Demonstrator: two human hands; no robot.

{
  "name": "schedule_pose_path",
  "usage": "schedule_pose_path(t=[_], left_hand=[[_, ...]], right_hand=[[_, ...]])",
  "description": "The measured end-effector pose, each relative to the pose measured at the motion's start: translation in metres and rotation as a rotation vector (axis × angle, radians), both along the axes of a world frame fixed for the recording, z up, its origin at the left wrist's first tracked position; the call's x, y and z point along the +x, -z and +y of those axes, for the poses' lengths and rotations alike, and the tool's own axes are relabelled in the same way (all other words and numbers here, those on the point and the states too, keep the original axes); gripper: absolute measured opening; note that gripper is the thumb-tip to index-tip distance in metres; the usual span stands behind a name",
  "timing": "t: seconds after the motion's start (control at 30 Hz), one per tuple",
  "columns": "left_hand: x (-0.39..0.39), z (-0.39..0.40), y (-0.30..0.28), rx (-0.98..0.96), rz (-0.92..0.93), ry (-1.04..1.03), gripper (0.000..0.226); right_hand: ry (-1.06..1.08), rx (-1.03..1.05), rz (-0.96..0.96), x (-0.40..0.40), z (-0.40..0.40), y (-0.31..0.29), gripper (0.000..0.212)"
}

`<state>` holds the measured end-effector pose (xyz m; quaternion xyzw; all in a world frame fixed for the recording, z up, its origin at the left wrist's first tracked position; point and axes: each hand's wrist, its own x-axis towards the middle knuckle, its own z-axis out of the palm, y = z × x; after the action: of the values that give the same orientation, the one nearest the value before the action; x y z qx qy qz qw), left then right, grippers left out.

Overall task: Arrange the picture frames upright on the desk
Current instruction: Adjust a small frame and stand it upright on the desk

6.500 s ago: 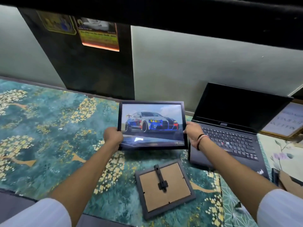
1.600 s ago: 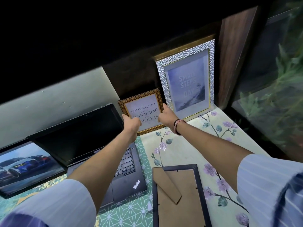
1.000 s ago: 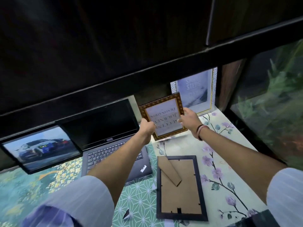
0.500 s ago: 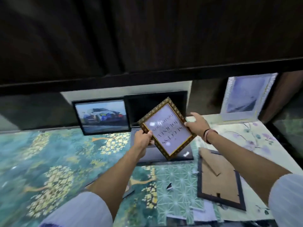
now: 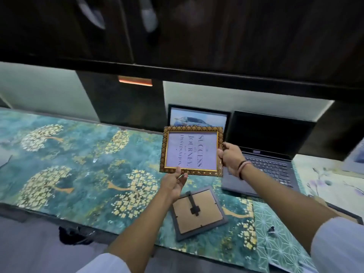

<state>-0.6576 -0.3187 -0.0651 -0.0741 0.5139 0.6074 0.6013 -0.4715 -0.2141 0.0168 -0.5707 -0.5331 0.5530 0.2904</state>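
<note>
A gold ornate frame (image 5: 192,150) with a "SUCCESS... JOURNEY" print hangs in the air above the desk, turned on its side. My left hand (image 5: 174,184) pinches its lower edge from below, and my right hand (image 5: 230,156) grips its right edge. Behind it a black frame with a car picture (image 5: 199,117) stands upright against the wall. A grey square frame (image 5: 198,212) lies face down on the desk near my left forearm. Another dark frame (image 5: 346,214) lies at the far right, mostly hidden by my right arm. A silver frame's corner (image 5: 354,158) shows at the right edge.
An open black laptop (image 5: 269,146) sits right of the car frame. Patterned mats (image 5: 78,164) cover the desk. A dark cabinet (image 5: 177,36) overhangs the desk at head height. A small dark object (image 5: 72,235) lies at the desk's front edge on the left.
The gold frame was lifted from its place by the silver frame, carried left past the laptop, and rotated from upside down through a diamond tilt onto its side. Both hands stayed on it.
</note>
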Motion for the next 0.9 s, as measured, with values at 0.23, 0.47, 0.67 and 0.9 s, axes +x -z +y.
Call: schedule_pose_path(t=[0.23, 0.47, 0.67, 0.9], left_hand=[[-0.1, 0.006, 0.015, -0.24, 0.445, 0.034, 0.052], [-0.184, 0.021, -0.017, -0.064, 1.116, 0.394, 0.054], [-0.212, 0.033, -0.006, -0.022, 0.96, 0.323, 0.018], [-0.26, 0.057, 0.016, 0.006, 0.819, 0.221, 0.019]], right_hand=[[-0.431, 0.509, -0.462, -0.099, 0.047, -0.049, 0.021], [-0.765, 0.604, -0.589, -0.18, 0.058, -0.065, 0.036], [-0.741, 0.554, -0.484, -0.218, 0.068, -0.046, 0.027], [-0.206, 0.374, -0.353, -0.227, 0.09, 0.003, 0.046]])
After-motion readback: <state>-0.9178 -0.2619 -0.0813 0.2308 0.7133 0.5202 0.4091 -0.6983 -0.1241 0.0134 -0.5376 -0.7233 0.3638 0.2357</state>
